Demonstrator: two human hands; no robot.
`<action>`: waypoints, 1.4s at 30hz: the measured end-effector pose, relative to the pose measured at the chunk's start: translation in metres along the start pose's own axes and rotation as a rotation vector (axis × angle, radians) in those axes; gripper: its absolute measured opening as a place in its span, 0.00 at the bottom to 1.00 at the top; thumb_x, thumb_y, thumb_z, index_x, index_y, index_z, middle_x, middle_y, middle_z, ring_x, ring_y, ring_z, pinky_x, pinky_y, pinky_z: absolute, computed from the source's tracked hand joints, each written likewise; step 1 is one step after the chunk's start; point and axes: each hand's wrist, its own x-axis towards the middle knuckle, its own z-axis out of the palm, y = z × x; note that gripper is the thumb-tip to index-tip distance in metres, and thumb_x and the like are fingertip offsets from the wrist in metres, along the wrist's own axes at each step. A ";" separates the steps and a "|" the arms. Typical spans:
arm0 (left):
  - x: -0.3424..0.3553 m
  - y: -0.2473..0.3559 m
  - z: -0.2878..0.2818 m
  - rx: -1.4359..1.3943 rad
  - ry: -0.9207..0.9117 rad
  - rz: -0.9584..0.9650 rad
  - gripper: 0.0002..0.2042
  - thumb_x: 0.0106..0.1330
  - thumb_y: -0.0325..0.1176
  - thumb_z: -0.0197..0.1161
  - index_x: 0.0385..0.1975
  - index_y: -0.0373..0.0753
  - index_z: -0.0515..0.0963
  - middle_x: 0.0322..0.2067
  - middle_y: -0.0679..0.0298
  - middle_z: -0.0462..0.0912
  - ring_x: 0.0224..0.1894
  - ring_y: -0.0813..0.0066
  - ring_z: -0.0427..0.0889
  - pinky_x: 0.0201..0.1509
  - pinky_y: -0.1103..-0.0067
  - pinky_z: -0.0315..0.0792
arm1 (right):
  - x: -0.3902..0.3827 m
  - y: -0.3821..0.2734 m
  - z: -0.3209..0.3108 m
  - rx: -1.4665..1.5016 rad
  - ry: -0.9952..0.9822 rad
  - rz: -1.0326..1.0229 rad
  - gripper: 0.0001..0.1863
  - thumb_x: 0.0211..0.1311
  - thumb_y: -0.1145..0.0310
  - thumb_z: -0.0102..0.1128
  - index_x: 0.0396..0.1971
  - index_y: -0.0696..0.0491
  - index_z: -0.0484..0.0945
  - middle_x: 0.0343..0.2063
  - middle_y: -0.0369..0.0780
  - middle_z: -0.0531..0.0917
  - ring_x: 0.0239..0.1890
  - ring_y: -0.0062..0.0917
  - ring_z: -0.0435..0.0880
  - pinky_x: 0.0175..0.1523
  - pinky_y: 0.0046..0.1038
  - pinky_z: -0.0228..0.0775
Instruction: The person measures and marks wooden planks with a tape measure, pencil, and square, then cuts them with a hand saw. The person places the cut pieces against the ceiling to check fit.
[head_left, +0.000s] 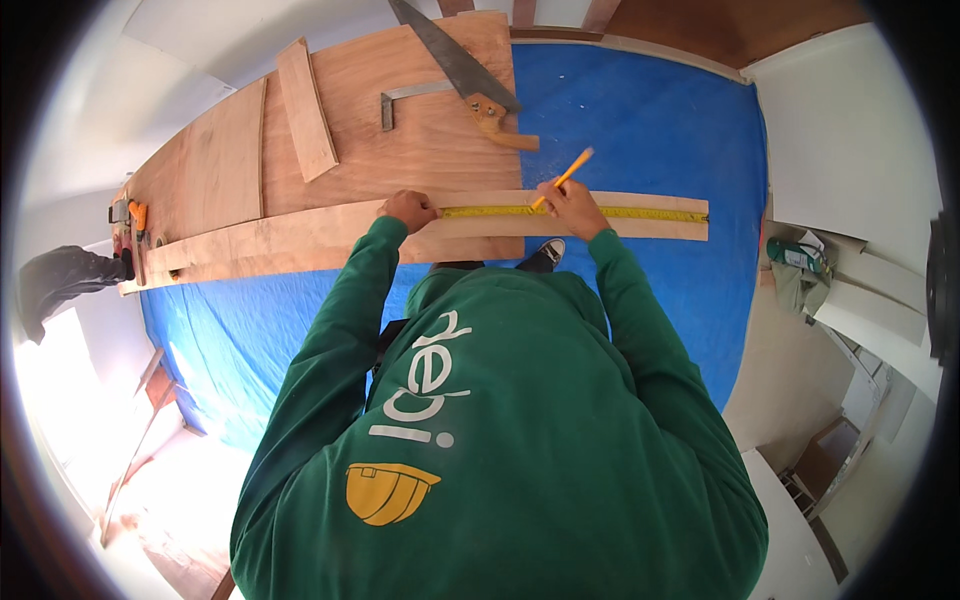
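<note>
A long, narrow wooden board [300,229] runs left to right in front of me. Along its right part lies the yellow blade of a tape measure [650,213], stretched out nearly to the board's right end. My left hand [408,211] is closed at the blade's left end, resting on the board; whatever is inside the fingers is hidden. A yellow pencil [572,168] is pinched in my right hand [575,211], its lower end close to the tape and its upper end tilted up to the right. That hand rests over the blade.
Beneath the board is a plywood sheet [370,165], bearing a handsaw [465,80], a try square [388,108] and a short plank [307,110]. Blue sheeting [640,120] covers the floor. An orange-and-black tool [138,215] sits at the far left, near another person's dark-trousered leg [70,280].
</note>
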 end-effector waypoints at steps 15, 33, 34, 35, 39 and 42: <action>-0.001 0.006 -0.006 -0.006 -0.039 -0.051 0.18 0.64 0.57 0.75 0.40 0.50 0.94 0.43 0.61 0.95 0.50 0.57 0.92 0.57 0.59 0.84 | -0.071 -0.099 -0.064 0.795 0.127 0.331 0.17 0.86 0.61 0.55 0.64 0.54 0.79 0.30 0.34 0.81 0.27 0.19 0.81 0.35 0.27 0.77; 0.006 0.000 -0.005 0.002 -0.064 -0.001 0.20 0.64 0.58 0.76 0.40 0.48 0.93 0.42 0.59 0.95 0.49 0.57 0.92 0.56 0.61 0.84 | -0.016 0.007 -0.012 0.322 -0.022 0.050 0.11 0.80 0.68 0.60 0.49 0.58 0.89 0.35 0.37 0.91 0.42 0.18 0.89 0.50 0.25 0.81; 0.005 0.001 -0.006 -0.011 -0.066 -0.004 0.20 0.64 0.58 0.76 0.41 0.48 0.93 0.42 0.59 0.95 0.49 0.57 0.92 0.56 0.61 0.84 | -0.014 0.008 -0.011 0.276 -0.015 0.053 0.10 0.79 0.69 0.61 0.48 0.58 0.88 0.35 0.37 0.91 0.42 0.19 0.89 0.51 0.25 0.81; 0.004 0.002 -0.007 -0.024 -0.068 -0.007 0.19 0.64 0.57 0.76 0.41 0.48 0.93 0.42 0.59 0.95 0.49 0.57 0.92 0.56 0.61 0.84 | -0.013 0.009 -0.011 0.230 -0.009 0.057 0.09 0.78 0.71 0.62 0.46 0.58 0.88 0.35 0.38 0.91 0.42 0.19 0.89 0.52 0.25 0.81; 0.003 0.000 -0.006 -0.023 -0.051 0.008 0.19 0.64 0.57 0.76 0.42 0.49 0.94 0.42 0.59 0.95 0.48 0.57 0.92 0.56 0.61 0.84 | -0.011 0.009 -0.006 0.304 0.007 0.051 0.08 0.76 0.71 0.62 0.42 0.59 0.87 0.34 0.38 0.91 0.41 0.20 0.89 0.53 0.26 0.81; 0.004 0.000 -0.006 -0.012 -0.054 -0.002 0.19 0.64 0.57 0.76 0.42 0.49 0.94 0.42 0.59 0.95 0.48 0.56 0.92 0.56 0.61 0.84 | -0.008 0.013 -0.007 0.299 -0.001 0.040 0.08 0.76 0.71 0.62 0.41 0.60 0.86 0.35 0.39 0.91 0.42 0.20 0.89 0.54 0.27 0.82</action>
